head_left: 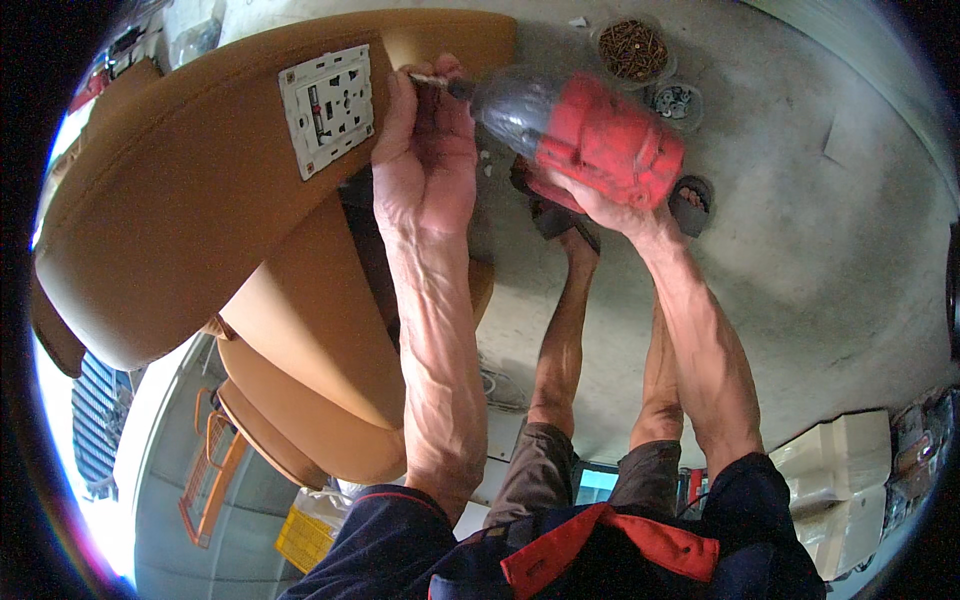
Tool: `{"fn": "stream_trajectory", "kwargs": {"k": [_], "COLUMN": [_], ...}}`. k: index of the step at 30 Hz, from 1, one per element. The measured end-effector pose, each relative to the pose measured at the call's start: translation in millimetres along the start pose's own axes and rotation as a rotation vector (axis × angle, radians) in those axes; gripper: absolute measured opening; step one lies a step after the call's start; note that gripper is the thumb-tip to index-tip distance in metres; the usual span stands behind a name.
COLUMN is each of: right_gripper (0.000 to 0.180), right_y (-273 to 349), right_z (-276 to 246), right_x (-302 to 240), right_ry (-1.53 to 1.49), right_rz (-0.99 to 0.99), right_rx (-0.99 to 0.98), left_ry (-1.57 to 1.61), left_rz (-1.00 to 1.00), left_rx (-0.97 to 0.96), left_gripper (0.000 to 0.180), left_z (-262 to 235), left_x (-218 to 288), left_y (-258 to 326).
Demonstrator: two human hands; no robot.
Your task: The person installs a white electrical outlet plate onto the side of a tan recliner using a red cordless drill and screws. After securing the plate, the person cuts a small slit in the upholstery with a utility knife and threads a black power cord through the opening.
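My right hand [610, 205] is closed round the handle of a red and black cordless drill [615, 140], its nose aimed left at a tan upholstered seat piece [200, 185]. A slim metal piece [430, 80], a bit or a screw, sticks out of the nose. My left hand [428, 160], palm up, has its thumb and fingers closed about that metal piece, beside the upholstery; what they pinch is too small to name. Set in the tan surface, left of my left hand, is a white slotted plate [328, 110] with screws at its corners.
On the concrete floor [790, 270] stand a tub of brown screws [632, 52] and a smaller tub of metal washers [677, 103]. More tan upholstered parts [310, 320] lie below the seat piece. An orange metal frame [210, 470] stands lower left. My sandalled feet are beneath the drill.
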State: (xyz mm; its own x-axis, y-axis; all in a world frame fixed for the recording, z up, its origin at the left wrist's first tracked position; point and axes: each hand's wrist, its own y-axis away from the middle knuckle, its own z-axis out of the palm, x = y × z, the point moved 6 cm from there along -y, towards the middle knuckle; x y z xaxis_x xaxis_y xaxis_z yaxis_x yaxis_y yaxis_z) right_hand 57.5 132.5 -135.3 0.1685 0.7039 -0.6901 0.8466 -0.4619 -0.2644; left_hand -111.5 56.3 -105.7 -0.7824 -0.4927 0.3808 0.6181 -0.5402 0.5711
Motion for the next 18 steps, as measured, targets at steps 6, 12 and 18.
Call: {"fn": "stream_trajectory", "kwargs": {"k": [6, 12, 18], "right_gripper": [0.035, 0.032, 0.031], "right_y": [-46, -56, -59], "right_z": [1, 11, 7], "right_x": [8, 12, 8], "right_ry": [-0.389, -0.584, -0.341], "right_rz": [0.163, 0.294, 0.057], "right_rx": [-0.064, -0.125, 0.07], "left_ry": [0.068, 0.099, 0.154], "left_rz": [0.021, -0.01, -0.046], "left_rx": [-0.008, -0.011, 0.007], "left_gripper": [0.022, 0.023, 0.022], "left_z": [1, -5, -7], "left_x": [13, 18, 18], "left_y": [-23, -26, -33]}}
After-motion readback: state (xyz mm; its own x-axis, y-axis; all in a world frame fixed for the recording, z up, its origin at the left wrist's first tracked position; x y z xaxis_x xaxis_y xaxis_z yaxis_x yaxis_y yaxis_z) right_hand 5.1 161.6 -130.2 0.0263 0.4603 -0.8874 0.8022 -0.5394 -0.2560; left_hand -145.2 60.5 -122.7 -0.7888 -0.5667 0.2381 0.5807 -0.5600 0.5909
